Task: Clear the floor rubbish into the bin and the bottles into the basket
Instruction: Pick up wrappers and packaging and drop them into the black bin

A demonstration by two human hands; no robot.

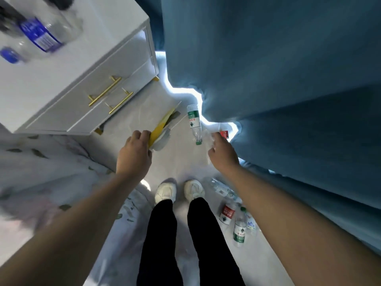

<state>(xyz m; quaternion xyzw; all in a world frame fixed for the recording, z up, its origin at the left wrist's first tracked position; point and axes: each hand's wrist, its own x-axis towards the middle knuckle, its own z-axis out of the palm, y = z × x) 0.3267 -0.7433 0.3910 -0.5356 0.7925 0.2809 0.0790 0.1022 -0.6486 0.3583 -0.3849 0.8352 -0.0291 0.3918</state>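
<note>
My left hand [135, 153] grips a yellow and white wrapper [161, 129] above the pale floor. My right hand [223, 152] reaches over the floor near the curtain, its fingers around something clear with a red label [224, 134]; what it is stays hard to tell. A clear bottle with a green label and green cap [194, 123] lies on the floor between my hands. Several more bottles lie by my right shoe: one with a red label [227, 212], one with a green label [239, 229] and a clear one [219, 185].
A white bedside cabinet [86, 83] with gold handles stands at the left, a blue-labelled bottle [39, 36] lying on its top. Blue curtains [278, 69] hang along the right. A floral bedspread [41, 172] lies at the left. My white shoes [179, 190] stand on the floor.
</note>
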